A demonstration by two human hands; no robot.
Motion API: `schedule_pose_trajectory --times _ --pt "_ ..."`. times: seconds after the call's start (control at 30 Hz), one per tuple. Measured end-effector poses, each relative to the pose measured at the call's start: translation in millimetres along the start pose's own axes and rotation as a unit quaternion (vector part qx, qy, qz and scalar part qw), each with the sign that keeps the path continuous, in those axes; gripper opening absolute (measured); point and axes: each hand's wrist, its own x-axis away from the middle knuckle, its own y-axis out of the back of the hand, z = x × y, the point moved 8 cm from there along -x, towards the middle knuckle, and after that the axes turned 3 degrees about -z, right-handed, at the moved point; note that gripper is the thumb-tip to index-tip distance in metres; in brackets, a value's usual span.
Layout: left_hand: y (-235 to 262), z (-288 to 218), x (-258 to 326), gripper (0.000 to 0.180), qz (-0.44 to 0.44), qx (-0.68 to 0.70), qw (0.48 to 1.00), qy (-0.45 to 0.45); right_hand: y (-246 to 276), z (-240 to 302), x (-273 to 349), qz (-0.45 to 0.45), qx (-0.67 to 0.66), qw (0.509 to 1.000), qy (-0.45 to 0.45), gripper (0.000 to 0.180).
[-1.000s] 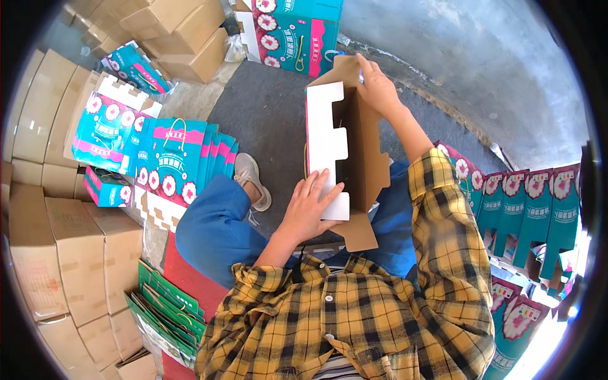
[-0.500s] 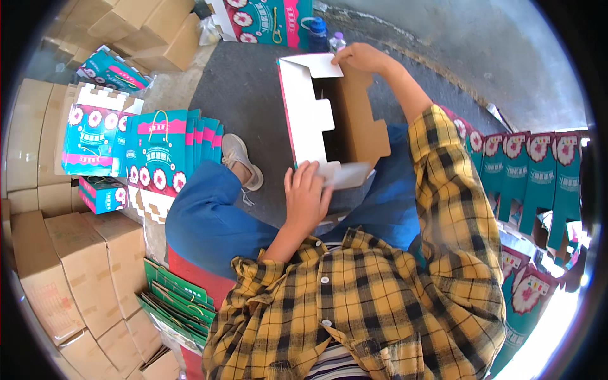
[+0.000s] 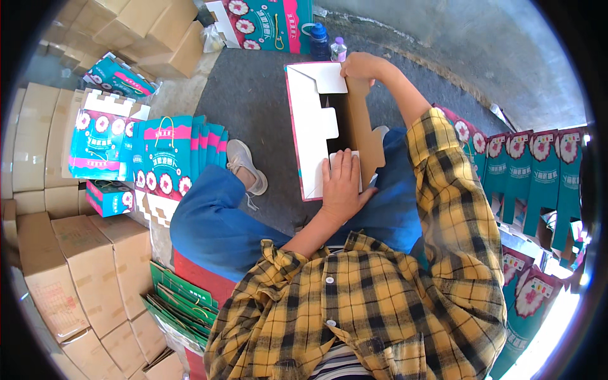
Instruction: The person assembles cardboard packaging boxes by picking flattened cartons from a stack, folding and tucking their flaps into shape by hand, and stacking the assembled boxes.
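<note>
Between my knees stands a cardboard box [image 3: 309, 136] with white flaps on its upper side and a brown inside. Part of its top gapes, and the inside is dark. My left hand [image 3: 342, 180] lies with fingers stretched flat on the folded-in near end flap. At the far end, my right hand [image 3: 365, 67] has its fingers bent around the corner of the box, by the white end flap [image 3: 330, 78]. Its fingertips are partly hidden. A brown side flap [image 3: 373, 142] sticks up along the right side of the opening.
Teal and pink printed boxes [image 3: 166, 149] stand at the left, beside stacked brown cartons [image 3: 76, 266]. Green folded bags [image 3: 183, 294] lie lower left. Beyond the box are a blue bottle [image 3: 319, 44] and a small clear bottle [image 3: 338, 49]. Teal printed cartons [image 3: 532, 168] line the right.
My left hand has moved right and pushed the raised near flap down flat. My right hand stays at the far corner. The box appears slightly shifted to the right.
</note>
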Motion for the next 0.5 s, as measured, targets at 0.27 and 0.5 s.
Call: schedule_pose_trajectory --times 0.27,0.5 --pt "11 30 22 0.050 -0.028 -0.087 0.996 0.011 -2 -8 24 0.054 -0.060 0.996 -0.038 0.031" --pt "70 87 44 0.038 0.022 -0.107 0.994 0.006 -15 -12 57 0.118 -0.077 0.990 -0.013 0.065"
